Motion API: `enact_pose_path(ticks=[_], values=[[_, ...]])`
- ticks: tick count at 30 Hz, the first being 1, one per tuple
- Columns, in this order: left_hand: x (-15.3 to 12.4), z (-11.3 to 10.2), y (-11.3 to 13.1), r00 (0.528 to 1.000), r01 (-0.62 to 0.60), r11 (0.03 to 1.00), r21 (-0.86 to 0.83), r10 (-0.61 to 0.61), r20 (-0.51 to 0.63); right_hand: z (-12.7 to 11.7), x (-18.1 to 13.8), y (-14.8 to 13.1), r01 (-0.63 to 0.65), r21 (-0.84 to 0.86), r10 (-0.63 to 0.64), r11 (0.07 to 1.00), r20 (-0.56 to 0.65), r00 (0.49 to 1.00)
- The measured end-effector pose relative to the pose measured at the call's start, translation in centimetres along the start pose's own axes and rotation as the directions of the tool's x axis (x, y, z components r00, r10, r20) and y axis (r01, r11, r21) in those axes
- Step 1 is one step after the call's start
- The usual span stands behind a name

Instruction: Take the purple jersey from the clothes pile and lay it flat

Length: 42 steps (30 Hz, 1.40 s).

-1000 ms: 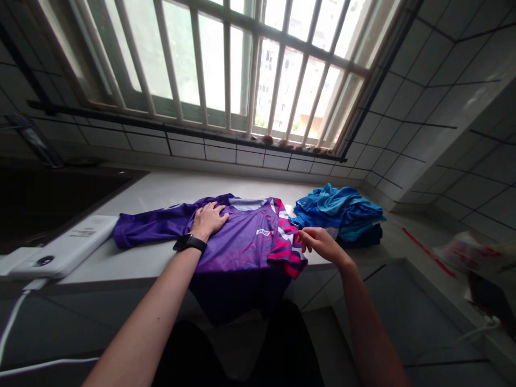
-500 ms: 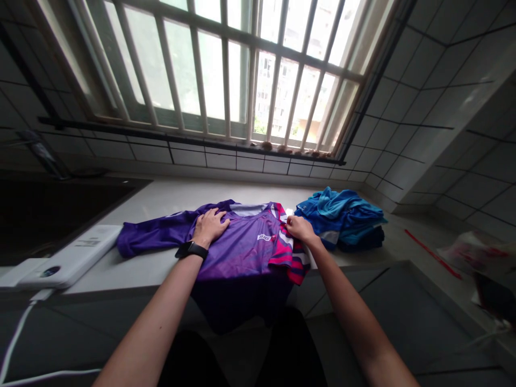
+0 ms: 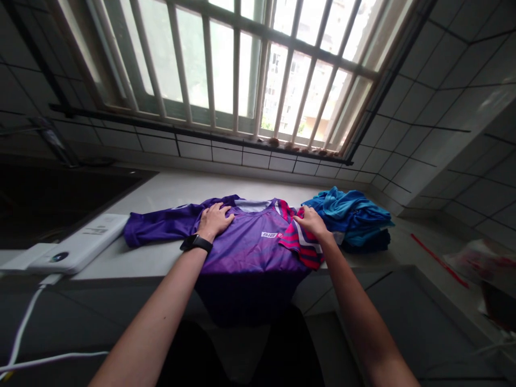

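Observation:
A purple jersey (image 3: pixel 245 236) lies front up on the white counter, its neckline toward the window and its lower part hanging over the front edge. My left hand (image 3: pixel 216 219), with a black watch on the wrist, rests flat with spread fingers on the jersey's left shoulder. The long purple sleeve (image 3: pixel 161 223) stretches out to the left. At the other side, my right hand (image 3: pixel 311 220) pinches the pink-and-navy striped sleeve (image 3: pixel 300 244) near its upper edge. That sleeve is spread to the right, close to the pile of blue clothes.
A pile of blue clothes (image 3: pixel 352 215) sits on the counter (image 3: pixel 189 185) at right. A white device (image 3: pixel 86 242) with a cable lies at left, near the dark sink or hob (image 3: pixel 60 204). Farther right are a red strip (image 3: pixel 439 260) and a plastic bag (image 3: pixel 479 260).
My right hand has moved right, drawing the striped sleeve outward and spreading it flatter. My left hand stays on the shoulder. The view has shifted slightly.

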<state>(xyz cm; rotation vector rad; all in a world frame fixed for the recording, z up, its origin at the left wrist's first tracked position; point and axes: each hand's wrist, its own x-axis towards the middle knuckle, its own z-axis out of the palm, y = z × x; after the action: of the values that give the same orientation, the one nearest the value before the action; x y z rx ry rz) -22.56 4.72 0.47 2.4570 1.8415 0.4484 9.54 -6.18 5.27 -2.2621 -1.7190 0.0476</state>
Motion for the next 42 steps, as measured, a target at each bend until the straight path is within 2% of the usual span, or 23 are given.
enact_pose_path(ticks=[2,5,9,12,14,15,17,19,21,23,25,30,33,35,37,42], values=[[0.0,0.1,0.0,1.0,0.006,1.0,0.0,-0.006,-0.006,0.4,-0.1,0.4,0.079,0.025,-0.081,0.997,0.098,0.992],[0.0,0.1,0.0,1.0,0.01,1.0,0.008,-0.01,-0.006,0.9,0.0,0.7,0.068,0.023,-0.07,0.997,0.161,0.984],[-0.1,0.0,0.1,1.0,0.018,1.0,0.014,-0.018,-0.007,1.4,0.4,0.7,0.0,0.044,0.001,0.999,-0.019,1.0],[-0.1,0.1,0.1,1.0,0.022,1.0,0.002,-0.022,-0.014,1.4,0.5,0.9,-0.052,0.041,0.058,0.998,-0.18,0.982],[0.0,0.3,0.0,1.0,0.016,1.0,-0.001,-0.016,-0.016,1.3,0.4,1.0,-0.053,0.036,0.059,0.998,-0.222,0.973],[0.1,0.4,-0.1,1.0,0.014,1.0,0.002,-0.014,-0.015,1.2,0.3,1.1,-0.015,0.042,0.024,0.999,-0.217,0.976],[0.2,0.5,-0.2,1.0,0.011,1.0,0.007,-0.011,-0.013,1.0,0.2,1.1,0.145,0.07,-0.132,0.987,-0.162,0.978],[0.3,0.7,-0.2,1.0,0.011,1.0,0.008,-0.011,-0.018,0.9,0.0,0.9,0.33,0.095,-0.326,0.939,-0.057,0.944],[0.3,0.7,-0.3,0.999,0.013,1.0,0.008,-0.013,-0.031,1.0,-0.1,0.6,0.429,0.105,-0.437,0.897,0.068,0.897],[0.2,0.6,-0.2,0.999,0.013,1.0,0.01,-0.012,-0.035,1.2,0.0,0.1,0.431,0.096,-0.442,0.897,0.149,0.885],[0.1,0.5,-0.2,1.0,0.008,1.0,0.01,-0.008,-0.029,1.4,0.3,-0.6,0.389,0.071,-0.395,0.919,0.155,0.905],[0.0,0.3,-0.1,0.999,0.012,1.0,0.011,-0.012,-0.042,1.6,0.8,-2.2,0.183,0.019,-0.183,0.983,-0.007,0.983],[0.1,0.4,-0.1,0.999,0.016,1.0,0.017,-0.016,-0.032,1.4,0.9,-2.3,0.106,0.062,-0.098,0.992,-0.111,0.989],[0.1,0.4,-0.1,1.0,0.015,1.0,0.01,-0.014,-0.02,1.3,0.7,-2.0,0.134,0.069,-0.125,0.989,-0.123,0.984],[0.1,0.3,-0.1,1.0,0.014,1.0,-0.002,-0.014,-0.011,1.3,0.4,-1.6,0.187,0.056,-0.182,0.981,-0.086,0.98],[0.0,0.1,0.0,1.0,0.015,1.0,-0.01,-0.015,-0.003,2.0,-0.2,-1.0,0.325,0.015,-0.324,0.946,0.147,0.935]])
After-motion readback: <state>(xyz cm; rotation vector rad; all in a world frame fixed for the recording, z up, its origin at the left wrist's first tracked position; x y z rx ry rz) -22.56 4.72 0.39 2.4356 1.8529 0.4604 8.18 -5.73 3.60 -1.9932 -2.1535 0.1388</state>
